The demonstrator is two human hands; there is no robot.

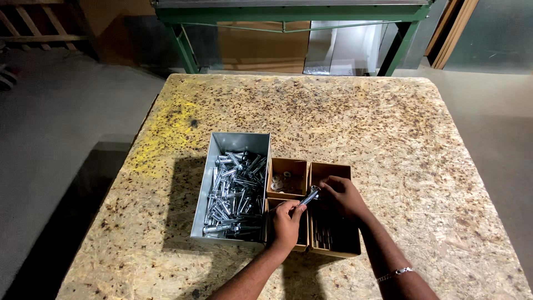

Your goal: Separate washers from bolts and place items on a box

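Observation:
My left hand [286, 222] and my right hand [344, 195] together hold one shiny metal bolt [309, 196] above the small cardboard boxes; the left pinches its lower end, the right its upper end. A grey metal tray [237, 140] full of several silver bolts [234, 191] lies just to the left. One small cardboard box [286, 164] holds a few washers. Under my left hand another small box [302, 243] is mostly hidden. A longer cardboard box [333, 250] under my right hand holds thin metal parts.
All the containers rest on a chipboard table [361, 122] with a yellow paint smear [166, 133] at its left. Beyond the far edge stands a green metal frame [288, 14] with sheet material behind it. A grey floor lies to the left.

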